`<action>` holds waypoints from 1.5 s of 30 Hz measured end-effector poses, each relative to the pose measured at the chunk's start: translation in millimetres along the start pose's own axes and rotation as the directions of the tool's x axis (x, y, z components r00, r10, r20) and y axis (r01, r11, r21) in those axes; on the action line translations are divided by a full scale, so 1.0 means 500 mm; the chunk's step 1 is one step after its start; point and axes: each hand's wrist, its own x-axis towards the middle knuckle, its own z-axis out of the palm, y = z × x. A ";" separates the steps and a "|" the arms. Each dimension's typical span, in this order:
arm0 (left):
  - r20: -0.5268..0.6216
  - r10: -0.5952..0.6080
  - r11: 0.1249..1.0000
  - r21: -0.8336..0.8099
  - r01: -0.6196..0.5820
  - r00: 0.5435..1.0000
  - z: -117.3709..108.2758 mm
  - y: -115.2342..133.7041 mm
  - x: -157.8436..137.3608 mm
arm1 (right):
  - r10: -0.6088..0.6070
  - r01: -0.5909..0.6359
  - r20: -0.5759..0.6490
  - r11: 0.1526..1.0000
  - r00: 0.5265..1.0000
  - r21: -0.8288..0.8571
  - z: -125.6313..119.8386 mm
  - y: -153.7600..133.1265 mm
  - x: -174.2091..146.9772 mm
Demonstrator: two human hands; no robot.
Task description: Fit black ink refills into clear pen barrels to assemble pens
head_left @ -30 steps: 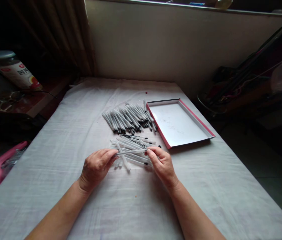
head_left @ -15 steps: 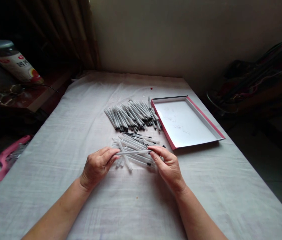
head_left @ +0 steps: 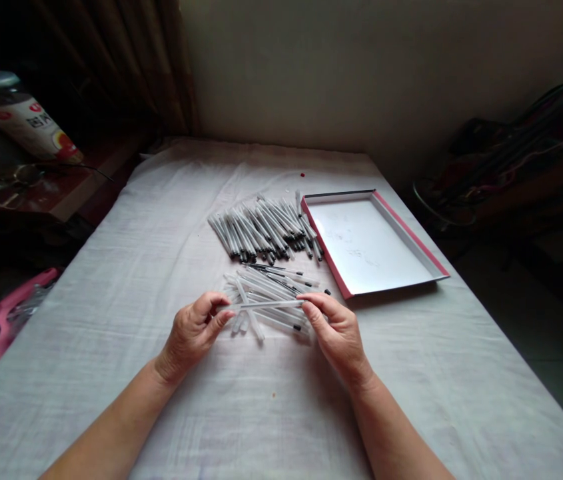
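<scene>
A slim whitish pen (head_left: 271,305) is held level between my two hands, above the nearer loose pile. My right hand (head_left: 334,327) pinches its right end between thumb and fingers. At the left end, the thumb and forefinger of my left hand (head_left: 196,330) close loosely around the tip; whether a clear cap sits there I cannot make out. Below the held pen lie clear tubes, dark refills and several black-ended pieces in a loose pile (head_left: 266,287). Farther back is a dense heap of clear pens with black ends (head_left: 261,230).
A shallow box lid (head_left: 328,250) with pink sides and white inside lies to the right of the heap. The table wears a pale cloth (head_left: 161,220). At left are a labelled jar (head_left: 36,127), glasses (head_left: 16,183) and a pink-handled object (head_left: 6,317). A small red bit (head_left: 302,175) lies at the back.
My left hand has shifted slightly left and its finger and thumb have loosened at the pen's tip. The right hand stays nearly still. The piles look the same.
</scene>
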 end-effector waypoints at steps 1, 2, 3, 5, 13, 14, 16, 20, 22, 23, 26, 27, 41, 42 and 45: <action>0.024 -0.022 0.999 -0.028 0.022 0.999 -0.001 -0.001 0.001 | -0.006 0.006 0.005 1.000 1.000 0.001 0.000 0.000 0.000; 0.046 -0.046 0.997 -0.060 0.048 0.998 -0.001 -0.003 0.000 | -0.013 0.013 0.008 1.000 1.000 0.000 0.000 0.000 -0.001; 0.059 -0.067 0.993 -0.089 0.072 0.996 0.001 -0.007 0.000 | -0.018 0.018 0.011 1.000 1.000 -0.002 0.000 -0.001 -0.001; 0.041 -0.087 0.989 -0.118 0.091 0.995 0.006 -0.014 -0.003 | -0.022 0.022 0.011 1.000 1.000 -0.016 -0.001 -0.002 -0.002; -0.055 0.074 0.997 -0.004 -0.075 0.996 0.004 -0.015 0.000 | -0.026 0.026 0.004 0.998 1.000 -0.053 -0.004 -0.002 -0.005; -0.042 0.068 0.998 0.006 -0.068 0.997 0.002 -0.015 0.002 | -0.033 0.033 0.008 0.998 0.999 -0.052 -0.003 -0.002 -0.005; -0.008 0.031 1.000 0.002 -0.031 0.999 0.001 -0.018 0.003 | -0.044 0.045 0.007 0.998 0.999 -0.049 -0.003 -0.001 -0.004; 0.008 -0.076 0.996 -0.047 0.076 0.997 0.010 -0.028 -0.001 | -0.038 0.036 -0.019 0.997 0.999 -0.064 0.002 0.001 -0.005; -0.008 -0.071 0.997 -0.043 0.071 0.997 0.013 -0.031 -0.003 | -0.045 0.041 -0.044 0.996 0.998 -0.076 0.004 0.001 -0.005; -0.021 -0.055 0.998 -0.035 0.054 0.998 0.013 -0.031 -0.003 | -0.058 0.053 -0.050 0.995 0.997 -0.082 0.005 0.000 -0.004; -0.070 -0.025 1.000 -0.020 0.024 0.997 0.006 -0.033 0.002 | -0.139 0.138 -0.004 0.985 0.990 -0.099 0.007 -0.007 0.009; -0.092 -0.030 0.999 -0.016 0.029 0.995 0.003 -0.034 0.004 | -0.175 0.177 0.030 0.979 0.984 -0.100 0.007 -0.010 0.016; -0.015 -0.011 1.000 -0.015 0.011 1.000 -0.003 -0.041 0.022 | -0.303 0.305 0.035 0.946 0.952 -0.109 0.011 0.027 0.047; -0.010 -0.029 0.999 -0.032 0.029 1.000 -0.001 -0.041 0.020 | -0.307 0.309 0.034 0.944 0.951 -0.114 0.010 0.026 0.047; -0.010 -0.098 0.991 -0.094 0.097 0.995 0.006 -0.040 0.014 | -0.311 0.313 0.038 0.940 0.950 -0.135 0.011 0.024 0.046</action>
